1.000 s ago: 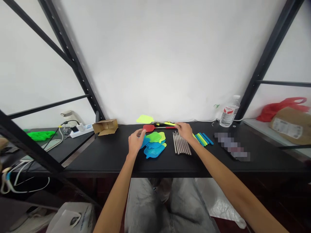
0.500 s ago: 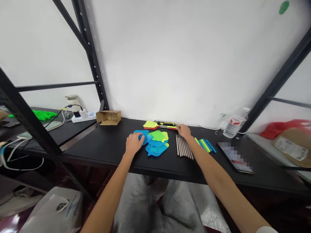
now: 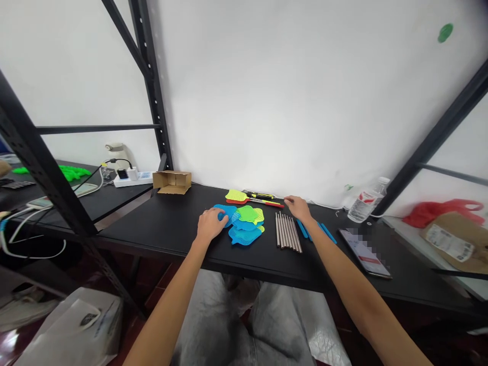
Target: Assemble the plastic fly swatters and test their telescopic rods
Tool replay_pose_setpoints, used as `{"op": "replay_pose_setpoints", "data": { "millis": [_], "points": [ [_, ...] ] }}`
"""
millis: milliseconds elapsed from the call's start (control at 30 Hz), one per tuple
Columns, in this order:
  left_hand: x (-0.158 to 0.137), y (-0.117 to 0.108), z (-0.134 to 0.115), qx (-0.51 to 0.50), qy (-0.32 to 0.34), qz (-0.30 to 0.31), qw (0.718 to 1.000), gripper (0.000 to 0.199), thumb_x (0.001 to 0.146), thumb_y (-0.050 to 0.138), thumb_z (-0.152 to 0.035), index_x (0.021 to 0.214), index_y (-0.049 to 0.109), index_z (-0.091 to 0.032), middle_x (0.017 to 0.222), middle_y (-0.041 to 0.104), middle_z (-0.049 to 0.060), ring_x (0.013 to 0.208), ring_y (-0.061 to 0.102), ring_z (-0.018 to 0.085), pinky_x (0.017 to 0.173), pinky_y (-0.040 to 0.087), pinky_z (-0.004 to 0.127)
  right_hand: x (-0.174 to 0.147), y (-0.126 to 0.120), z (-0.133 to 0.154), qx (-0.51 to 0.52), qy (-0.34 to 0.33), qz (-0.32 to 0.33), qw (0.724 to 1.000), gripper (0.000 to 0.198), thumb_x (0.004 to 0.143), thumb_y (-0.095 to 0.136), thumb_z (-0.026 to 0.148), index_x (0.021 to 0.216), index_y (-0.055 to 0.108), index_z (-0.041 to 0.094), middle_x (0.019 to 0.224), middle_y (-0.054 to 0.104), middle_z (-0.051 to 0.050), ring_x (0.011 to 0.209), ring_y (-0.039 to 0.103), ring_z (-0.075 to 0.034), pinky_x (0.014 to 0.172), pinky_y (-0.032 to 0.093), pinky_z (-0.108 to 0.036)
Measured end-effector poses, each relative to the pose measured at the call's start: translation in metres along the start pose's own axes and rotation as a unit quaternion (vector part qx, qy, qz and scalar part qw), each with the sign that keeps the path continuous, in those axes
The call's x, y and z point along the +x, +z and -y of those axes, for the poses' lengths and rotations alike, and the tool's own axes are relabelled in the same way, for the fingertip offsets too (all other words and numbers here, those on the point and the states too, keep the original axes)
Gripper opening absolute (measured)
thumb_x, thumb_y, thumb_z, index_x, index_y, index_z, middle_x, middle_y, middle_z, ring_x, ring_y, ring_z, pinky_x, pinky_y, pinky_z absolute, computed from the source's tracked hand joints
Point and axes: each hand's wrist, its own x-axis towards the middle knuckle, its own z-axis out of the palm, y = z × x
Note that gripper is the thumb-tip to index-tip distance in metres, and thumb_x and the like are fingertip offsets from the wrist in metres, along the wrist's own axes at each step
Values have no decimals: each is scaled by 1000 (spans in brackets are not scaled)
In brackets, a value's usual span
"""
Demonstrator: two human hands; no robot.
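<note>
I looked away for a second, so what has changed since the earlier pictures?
The yellow swatter, held raised by the right hand, has come down onto the red swatter. The right hand has let go and moved away rightward. The left hand has moved back toward the person, to the leftmost blue swatter head. The metal rods stayed put.

Runs wide as a black bench [image 3: 160, 218]; carries an open cardboard box [image 3: 172, 182] at left, overlapping mesh swatter heads [image 3: 247, 235] midway, two swatters [image 3: 236, 195] behind, then metal rods [image 3: 287, 233], blue sticks [image 3: 328, 233], a phone [image 3: 366, 256] and a bottle [image 3: 364, 205] rightward.
</note>
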Motion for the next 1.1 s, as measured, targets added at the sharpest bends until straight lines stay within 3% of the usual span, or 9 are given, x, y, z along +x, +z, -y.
{"op": "replay_pose_setpoints", "data": {
  "millis": [167,400,667,833,1100],
  "points": [
    [1,6,4,-49,41,-1,998,37,86,57,-48,108,74,-23,125,67,10,115,58,31,98,43,38,-42,-21,-6,5,13,-26,1000,32,93,50,36,111,74,25,106,75,-5,101,68,-25,86,49,-31],
    [4,6,0,42,-20,8,999,74,78,60,-69,135,58,-22,126,64,17,121,52,42,97,41,50,-94,-33,1,-62,82,-36,994,27,90,55,41,96,77,27,95,77,-6,92,70,-27,75,50,-32],
    [3,4,-1,37,20,15,999,73,82,56,-68,136,56,-19,124,62,15,118,54,34,98,41,41,-99,-25,13,-85,85,-11,993,20,84,61,35,88,77,25,89,76,-9,89,70,-28,74,49,-33],
    [-1,3,-7,58,61,22,996,62,84,52,-70,123,68,-25,120,64,12,111,57,33,99,41,41,-102,-31,5,-79,143,-32,986,21,83,62,38,93,77,27,95,76,-9,92,69,-30,74,50,-36],
    [-4,-5,-20,63,77,-48,994,42,91,51,-52,111,74,-23,117,65,10,103,59,29,92,45,39,-104,-38,7,-96,176,-33,979,24,82,63,42,94,77,27,103,74,-10,95,69,-30,79,51,-39]
  ]
}}
